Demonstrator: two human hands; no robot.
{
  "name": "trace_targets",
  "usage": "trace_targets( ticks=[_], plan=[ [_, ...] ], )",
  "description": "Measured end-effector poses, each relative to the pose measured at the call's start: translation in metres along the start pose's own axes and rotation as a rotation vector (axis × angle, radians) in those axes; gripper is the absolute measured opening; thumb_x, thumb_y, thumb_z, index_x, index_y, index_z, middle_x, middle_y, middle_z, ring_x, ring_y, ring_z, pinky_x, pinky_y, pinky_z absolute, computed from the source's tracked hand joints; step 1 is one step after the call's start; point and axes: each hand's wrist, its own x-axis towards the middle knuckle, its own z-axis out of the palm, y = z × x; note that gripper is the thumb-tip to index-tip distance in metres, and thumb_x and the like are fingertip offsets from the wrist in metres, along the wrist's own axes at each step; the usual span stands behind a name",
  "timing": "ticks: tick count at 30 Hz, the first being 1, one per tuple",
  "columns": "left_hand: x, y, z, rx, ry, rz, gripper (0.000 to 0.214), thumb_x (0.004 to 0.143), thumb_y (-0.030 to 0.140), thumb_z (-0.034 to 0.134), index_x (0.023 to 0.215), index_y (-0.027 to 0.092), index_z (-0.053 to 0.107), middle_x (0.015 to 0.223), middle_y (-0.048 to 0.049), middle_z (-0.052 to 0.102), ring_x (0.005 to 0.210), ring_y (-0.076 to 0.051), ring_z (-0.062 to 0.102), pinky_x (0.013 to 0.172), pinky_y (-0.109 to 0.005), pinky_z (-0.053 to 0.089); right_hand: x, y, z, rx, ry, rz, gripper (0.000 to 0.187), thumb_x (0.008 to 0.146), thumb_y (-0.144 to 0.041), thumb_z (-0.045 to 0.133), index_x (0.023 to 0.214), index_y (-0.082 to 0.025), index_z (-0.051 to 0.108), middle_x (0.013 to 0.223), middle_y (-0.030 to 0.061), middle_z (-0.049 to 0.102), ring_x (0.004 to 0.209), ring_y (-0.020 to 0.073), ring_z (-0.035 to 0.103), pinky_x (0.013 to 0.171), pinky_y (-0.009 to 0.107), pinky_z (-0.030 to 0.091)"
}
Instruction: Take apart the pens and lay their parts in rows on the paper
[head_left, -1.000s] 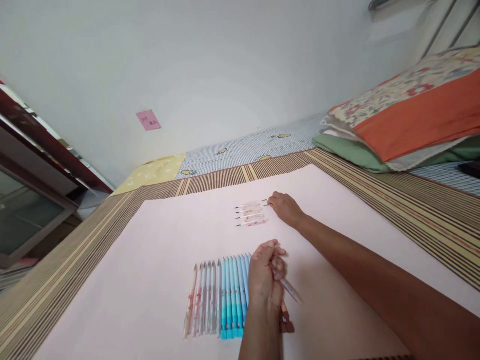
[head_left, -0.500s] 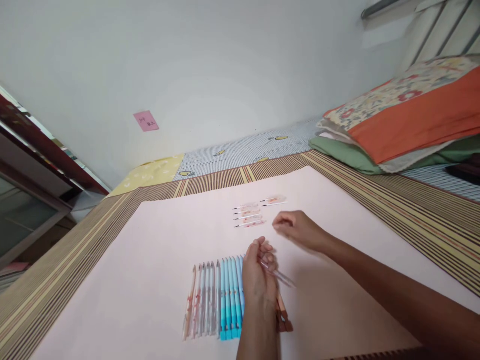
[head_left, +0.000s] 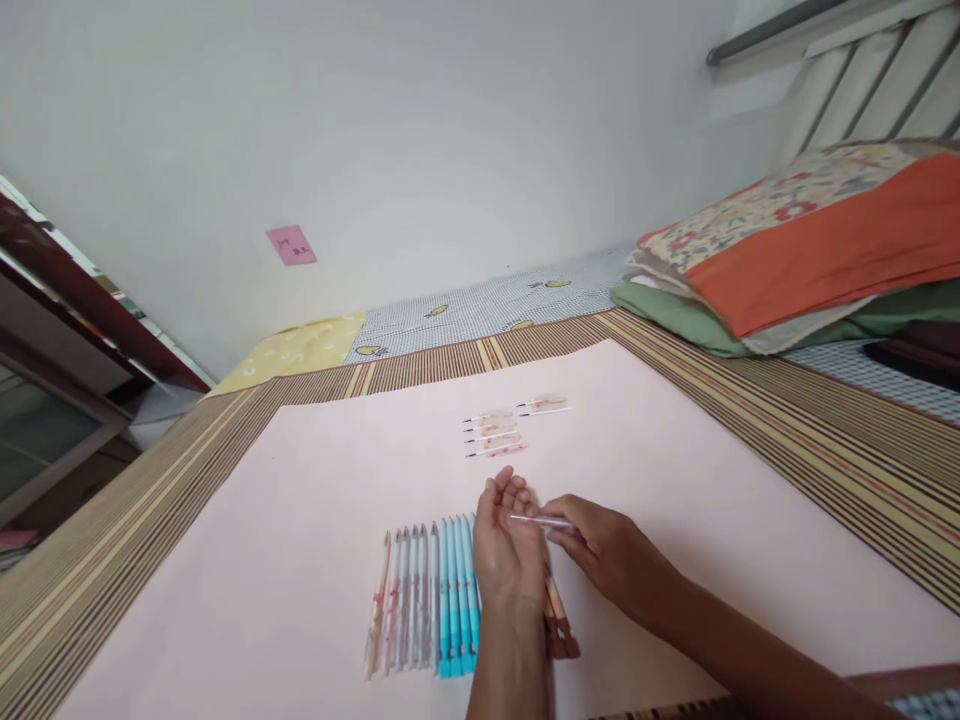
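- One head-worn camera faces forward and down, over the paper (head_left: 247, 560) to the wall (head_left: 450, 150).
- Left hand (head_left: 511, 540) and right hand (head_left: 600, 545), seen from above and behind, are nearer than the wall.
- Wide framing; the right edge cuts the bedding (head_left: 832, 240).

Glossy clear plastic pens (head_left: 413, 600), a smooth matt paper-like sheet (head_left: 225, 560), soft-looking cloth bedding (head_left: 825, 265)

There's a pink note (head_left: 292, 245) up on the pale wall (head_left: 480, 120), yellow fabric (head_left: 300, 350) and checked cloth (head_left: 472, 310) along its foot. Over on the right, floral-and-orange bedding (head_left: 825, 262) lies atop green cloth (head_left: 675, 322), near the striped mat's (head_left: 750, 400) edge.
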Motion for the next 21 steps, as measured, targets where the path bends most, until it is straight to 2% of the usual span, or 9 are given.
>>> trace_targets(
  ticks=[4, 6, 10, 13, 17, 21],
  plan=[
    [-0.001, 0.004, 0.002, 0.022, -0.001, 0.025, 0.021, 0.092, 0.034, 0.066, 0.090, 0.014, 0.074, 0.104, -0.0159, 0.071, 0.099, -0.021, 0.068, 0.088, -0.030, 0.058, 0.010, 0.009, -0.006, -0.038, 0.066, -0.041, 0.022, 0.102, -0.040, 0.046, 0.106, -0.028, 0.064, 0.100, 0.0060, 0.073, 0.090, 0.0222, 0.068, 0.080, 0.035, 0.053],
    [-0.001, 0.006, 0.002, 0.036, 0.021, 0.022, 0.023, 0.094, 0.036, 0.063, 0.093, 0.016, 0.074, 0.114, -0.0169, 0.070, 0.110, -0.023, 0.067, 0.092, -0.031, 0.057, 0.016, 0.017, -0.012, -0.060, 0.119, -0.067, 0.022, 0.102, -0.041, 0.047, 0.103, -0.027, 0.065, 0.097, 0.0062, 0.071, 0.089, 0.0221, 0.067, 0.080, 0.035, 0.053],
    [-0.001, 0.008, 0.000, 0.068, 0.092, 0.001, 0.026, 0.097, 0.037, 0.059, 0.094, 0.016, 0.075, 0.120, -0.0164, 0.068, 0.110, -0.023, 0.067, 0.087, -0.029, 0.059, 0.038, 0.047, -0.026, -0.143, 0.225, -0.073, 0.026, 0.102, -0.039, 0.048, 0.104, -0.025, 0.070, 0.099, 0.0081, 0.066, 0.094, 0.0230, 0.065, 0.085, 0.036, 0.052],
    [-0.001, 0.006, 0.000, 0.093, 0.106, -0.013, 0.026, 0.097, 0.034, 0.057, 0.092, 0.015, 0.074, 0.120, -0.0161, 0.068, 0.106, -0.021, 0.068, 0.080, -0.027, 0.059, 0.063, 0.078, -0.036, -0.257, 0.288, -0.043, 0.022, 0.098, -0.029, 0.051, 0.104, -0.023, 0.072, 0.099, 0.0086, 0.066, 0.095, 0.0240, 0.063, 0.086, 0.037, 0.050],
    [-0.001, 0.005, -0.001, 0.111, 0.099, -0.023, 0.023, 0.095, 0.031, 0.060, 0.090, 0.014, 0.074, 0.115, -0.0162, 0.069, 0.100, -0.021, 0.069, 0.075, -0.025, 0.058, 0.096, 0.110, -0.047, -0.424, 0.280, -0.049, 0.018, 0.094, -0.022, 0.055, 0.100, -0.021, 0.072, 0.101, 0.0091, 0.070, 0.095, 0.0249, 0.060, 0.087, 0.038, 0.045],
    [-0.002, 0.005, -0.001, 0.105, 0.056, -0.008, 0.020, 0.091, 0.030, 0.064, 0.089, 0.013, 0.075, 0.110, -0.0161, 0.070, 0.095, -0.020, 0.069, 0.072, -0.025, 0.057, 0.118, 0.123, -0.049, -0.541, 0.273, -0.045, 0.016, 0.095, -0.021, 0.057, 0.101, -0.020, 0.071, 0.103, 0.0094, 0.072, 0.097, 0.0255, 0.058, 0.085, 0.037, 0.041]
  ],
)
